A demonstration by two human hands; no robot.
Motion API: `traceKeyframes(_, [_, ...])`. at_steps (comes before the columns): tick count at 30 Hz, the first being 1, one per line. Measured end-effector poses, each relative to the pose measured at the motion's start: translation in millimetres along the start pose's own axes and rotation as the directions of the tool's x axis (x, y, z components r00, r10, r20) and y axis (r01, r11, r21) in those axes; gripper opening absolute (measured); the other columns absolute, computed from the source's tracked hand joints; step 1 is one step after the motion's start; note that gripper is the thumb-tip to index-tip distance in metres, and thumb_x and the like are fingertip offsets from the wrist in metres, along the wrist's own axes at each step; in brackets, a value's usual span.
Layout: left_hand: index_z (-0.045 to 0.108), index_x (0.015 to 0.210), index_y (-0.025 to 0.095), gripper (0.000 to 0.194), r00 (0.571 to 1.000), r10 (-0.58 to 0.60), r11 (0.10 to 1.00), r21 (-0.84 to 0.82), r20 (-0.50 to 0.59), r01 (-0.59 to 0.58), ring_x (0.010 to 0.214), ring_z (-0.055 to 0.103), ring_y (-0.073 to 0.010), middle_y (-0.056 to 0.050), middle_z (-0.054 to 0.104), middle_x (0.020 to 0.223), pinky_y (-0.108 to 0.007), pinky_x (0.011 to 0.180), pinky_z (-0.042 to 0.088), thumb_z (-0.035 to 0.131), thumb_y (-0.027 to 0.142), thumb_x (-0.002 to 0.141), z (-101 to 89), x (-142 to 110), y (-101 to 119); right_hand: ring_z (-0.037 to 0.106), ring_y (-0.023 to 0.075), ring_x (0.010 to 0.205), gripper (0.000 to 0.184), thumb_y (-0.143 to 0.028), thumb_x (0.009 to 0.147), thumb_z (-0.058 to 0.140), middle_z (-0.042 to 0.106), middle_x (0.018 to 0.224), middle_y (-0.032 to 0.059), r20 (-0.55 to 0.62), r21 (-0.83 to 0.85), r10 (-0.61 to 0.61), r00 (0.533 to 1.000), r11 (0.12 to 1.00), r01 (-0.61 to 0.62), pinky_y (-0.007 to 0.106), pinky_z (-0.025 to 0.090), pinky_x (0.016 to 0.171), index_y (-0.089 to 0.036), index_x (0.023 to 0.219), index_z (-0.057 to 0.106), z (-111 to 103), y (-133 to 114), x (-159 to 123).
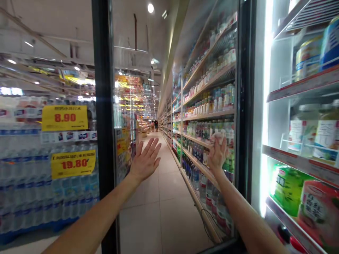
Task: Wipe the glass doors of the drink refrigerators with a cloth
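A glass cooler door [169,218] with a black frame [102,106] stands open in front of me. My left hand [145,160] is at the glass with its fingers spread, holding nothing. At the right side of the pane, my right hand [217,157] has its fingers bent over a crumpled white cloth or tissue [219,135], at the glass. Part of the white piece is hidden by the fingers, so its exact kind is unclear. Both arms reach forward from the bottom of the view.
On the right are lit cooler shelves [302,86] with bottles, cans and a green pack [288,188]. Stacked water bottles [23,176] with yellow price signs [65,118] stand left. An aisle, more drink shelves and distant people [155,125] show in the glass.
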State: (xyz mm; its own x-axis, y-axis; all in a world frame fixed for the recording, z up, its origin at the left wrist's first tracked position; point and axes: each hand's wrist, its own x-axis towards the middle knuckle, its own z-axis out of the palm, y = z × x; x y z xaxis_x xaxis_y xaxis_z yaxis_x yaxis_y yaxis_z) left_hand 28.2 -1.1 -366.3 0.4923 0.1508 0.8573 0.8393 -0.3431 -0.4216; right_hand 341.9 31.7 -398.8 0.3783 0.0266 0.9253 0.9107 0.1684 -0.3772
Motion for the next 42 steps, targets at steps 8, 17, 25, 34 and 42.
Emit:
traceKeyframes(8, [0.028,0.136,0.021,0.055,1.0,0.002,1.0,-0.017,-0.013,-0.003,0.133,0.025,-0.0205,-0.007,0.033,0.141,-0.043,0.111,0.012,0.043,0.032,0.085,0.2,0,0,0.024,0.0241,0.134,0.046,-0.018,0.081,0.043,0.03,0.144,0.0052,0.177,0.15,-0.527,0.831,0.849,0.506,0.05,0.02,0.107,-0.031,0.126,0.047,-9,-40,-49])
traceKeyframes(17, [0.024,0.138,0.021,0.058,1.0,0.0,1.0,-0.014,-0.003,0.0,0.133,0.023,-0.0209,-0.007,0.031,0.142,-0.044,0.111,0.011,0.043,0.031,0.085,0.6,0,0,0.027,0.0335,0.131,0.05,-0.027,0.085,0.031,0.023,0.145,0.0181,-0.032,-0.035,0.202,0.979,0.978,-0.203,0.061,0.029,0.095,-0.019,0.134,0.036,-9,39,-40])
traceKeyframes(25, [0.018,0.139,0.021,0.063,0.999,-0.041,0.998,-0.056,-0.014,0.04,0.134,0.021,-0.0217,-0.009,0.031,0.142,-0.047,0.11,0.01,0.045,0.03,0.083,3.5,-5,11,0.025,0.0258,0.133,0.05,-0.018,0.081,0.043,0.03,0.144,0.0071,0.253,0.138,-0.503,0.827,0.864,0.483,0.052,0.021,0.106,-0.031,0.13,0.041,-19,-16,-97])
traceKeyframes(34, [0.028,0.137,0.021,0.058,0.999,-0.038,0.996,-0.084,0.036,0.041,0.133,0.025,-0.023,-0.009,0.036,0.138,-0.047,0.11,0.01,0.046,0.033,0.083,8.8,-35,33,0.025,0.0317,0.132,0.052,-0.023,0.086,0.034,0.019,0.147,0.0135,0.08,0.0,-0.022,0.997,1.0,0.022,0.06,0.029,0.098,-0.025,0.137,0.029,-19,10,-91])
traceKeyframes(42, [0.029,0.136,0.02,0.056,0.998,-0.02,0.997,-0.075,0.06,0.025,0.132,0.027,-0.0216,-0.009,0.035,0.139,-0.044,0.11,0.012,0.045,0.032,0.084,11.0,-43,32,0.028,0.0266,0.132,0.047,-0.019,0.082,0.042,0.027,0.145,0.0069,0.271,0.095,-0.354,0.895,0.935,0.341,0.055,0.022,0.105,-0.03,0.127,0.045,-29,-4,-127])
